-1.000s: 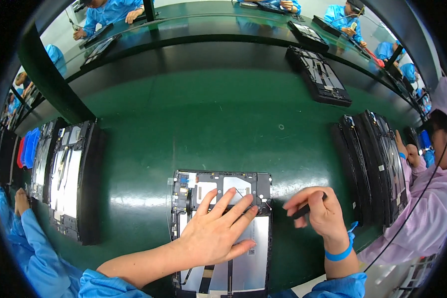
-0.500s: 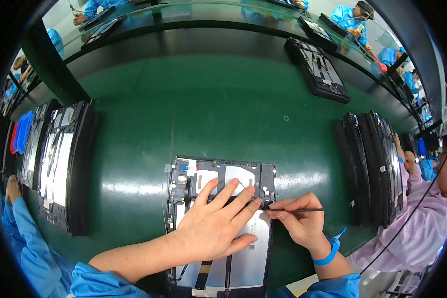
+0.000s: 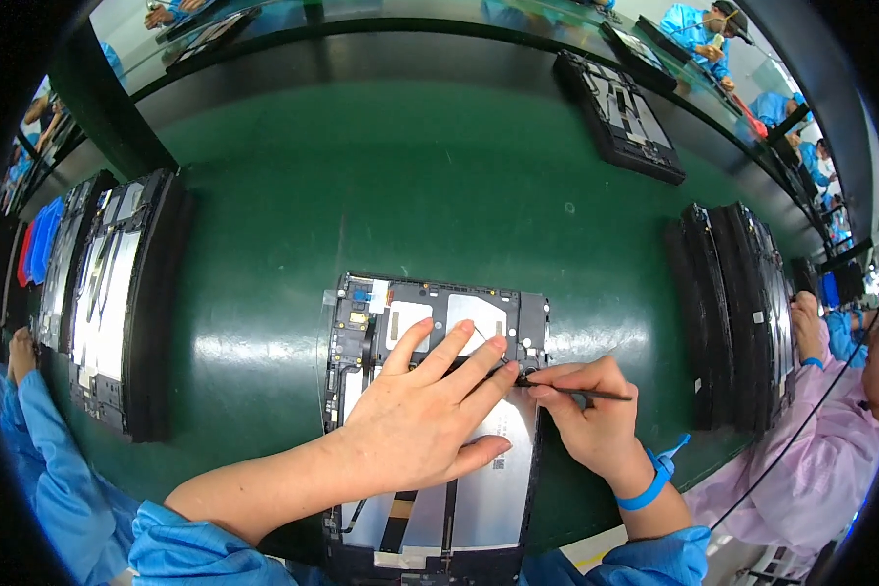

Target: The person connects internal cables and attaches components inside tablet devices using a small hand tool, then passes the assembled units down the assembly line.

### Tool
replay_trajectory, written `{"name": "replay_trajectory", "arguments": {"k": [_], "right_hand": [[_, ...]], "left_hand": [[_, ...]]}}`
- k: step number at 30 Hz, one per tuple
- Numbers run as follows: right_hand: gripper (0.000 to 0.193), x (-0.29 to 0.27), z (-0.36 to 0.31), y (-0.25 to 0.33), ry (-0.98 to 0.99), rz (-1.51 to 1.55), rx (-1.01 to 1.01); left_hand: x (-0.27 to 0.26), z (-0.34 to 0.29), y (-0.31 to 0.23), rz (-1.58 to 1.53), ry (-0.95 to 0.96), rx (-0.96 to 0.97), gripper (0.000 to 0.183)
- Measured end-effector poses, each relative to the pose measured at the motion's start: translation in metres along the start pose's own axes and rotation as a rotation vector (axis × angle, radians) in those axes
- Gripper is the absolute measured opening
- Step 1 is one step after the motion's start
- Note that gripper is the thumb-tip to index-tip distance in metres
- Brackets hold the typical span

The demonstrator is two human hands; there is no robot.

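An opened tablet (image 3: 483,500), its inner boards and silver plates exposed, lies upright in front of me at the near edge of the bench. My left hand (image 3: 428,410) rests flat across its middle with the fingers spread, and covers part of the inside. At the tablet's right edge, my right hand (image 3: 588,405) pinches a thin dark stick-like tool (image 3: 601,395). The tool's tip is by my left fingertips, near a small dark part at that edge; exactly what it touches is hidden. A blue wrist strap (image 3: 645,488) is round my right wrist.
Stacked opened tablets stand on the green bench (image 3: 264,293) at left (image 3: 107,293) and right (image 3: 742,322). Another tablet unit (image 3: 620,117) lies at the far right. Blue trays (image 3: 45,239) are at far left. Co-workers sit on both sides, one in a pink sleeve (image 3: 772,488).
The tablet and both hands appear slightly higher in view, while the background has shifted upward too. The tool in my right hand now slopes a little more downward to the right.
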State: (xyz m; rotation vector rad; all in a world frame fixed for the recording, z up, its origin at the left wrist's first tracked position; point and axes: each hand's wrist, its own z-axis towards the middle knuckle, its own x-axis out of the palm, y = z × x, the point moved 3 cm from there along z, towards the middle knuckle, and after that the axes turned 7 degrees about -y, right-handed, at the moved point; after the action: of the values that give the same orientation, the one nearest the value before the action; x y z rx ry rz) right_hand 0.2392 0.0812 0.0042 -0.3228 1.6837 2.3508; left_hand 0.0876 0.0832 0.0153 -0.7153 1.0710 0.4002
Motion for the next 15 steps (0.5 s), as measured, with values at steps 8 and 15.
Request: {"name": "replay_trajectory", "arguments": {"k": [8, 15], "right_hand": [[0.012, 0.002, 0.002, 0.000, -0.031, -0.029, 0.201], [0.014, 0.007, 0.001, 0.001, -0.158, 0.245, 0.278]], "left_hand": [[0.001, -0.001, -0.002, 0.028, 0.006, -0.008, 0.052], [0.000, -0.002, -0.002, 0.023, -0.005, -0.003, 0.051]]}}
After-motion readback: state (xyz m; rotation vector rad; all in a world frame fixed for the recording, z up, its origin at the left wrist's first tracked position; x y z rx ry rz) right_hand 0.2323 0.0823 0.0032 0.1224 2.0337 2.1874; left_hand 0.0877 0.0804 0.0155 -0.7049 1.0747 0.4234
